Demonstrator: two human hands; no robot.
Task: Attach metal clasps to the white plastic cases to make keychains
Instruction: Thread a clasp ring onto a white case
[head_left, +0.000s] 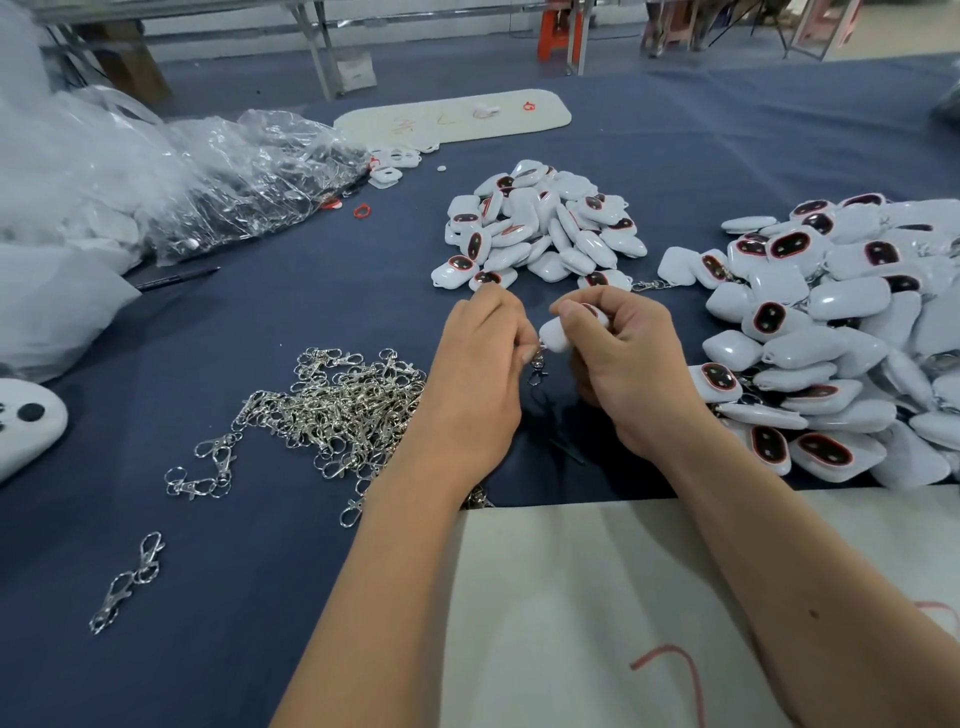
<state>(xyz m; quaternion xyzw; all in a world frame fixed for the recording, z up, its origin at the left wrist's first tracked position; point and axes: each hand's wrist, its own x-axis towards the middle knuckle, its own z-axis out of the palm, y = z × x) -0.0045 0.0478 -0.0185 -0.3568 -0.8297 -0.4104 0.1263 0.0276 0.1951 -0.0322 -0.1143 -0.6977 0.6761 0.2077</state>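
My right hand (623, 364) grips a white plastic case (558, 332) above the blue cloth, thumb on top. My left hand (478, 374) pinches a metal clasp (537, 366) that hangs from the case's lower left corner. A heap of loose metal clasps (337, 410) lies just left of my left wrist. A pile of white cases (540, 228) with dark red-rimmed windows sits beyond my hands. A bigger pile of cases (841, 332), some with clasps on them, spreads out on the right.
Clear plastic bags (208, 176) and white bags crowd the far left. A black pen (176, 278) lies by them. Two stray clasps (130, 582) lie near the left front. A white sheet (597, 597) covers the table edge under my forearms. A white card (452, 117) lies far back.
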